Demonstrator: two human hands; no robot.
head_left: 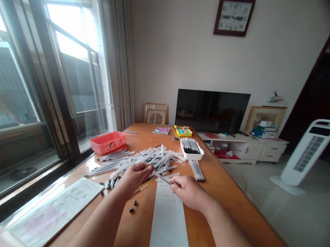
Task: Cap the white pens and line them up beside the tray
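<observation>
My right hand point(189, 192) is closed on a slim, pale pen barrel point(163, 178), held slanting over a long strip of white paper point(168, 218). At the barrel's far end, the fingers of my left hand point(137, 176) are pinched together; a small dark piece seems to be at their tips, too small to name. Beyond both hands spreads a heap of translucent white pen barrels point(147, 158). Several black caps point(112, 182) lie by my left wrist, and two small black caps point(133, 206) rest nearer me. A thin refill point(141, 189) lies beside the paper strip.
A white box point(193, 157) of capped pens stands at the right, with a row of pens point(196, 170) in front. A red plastic box point(108, 144) is at the far left. A writing pad point(58, 213) lies left. The table's right edge point(245, 199) runs past my right arm.
</observation>
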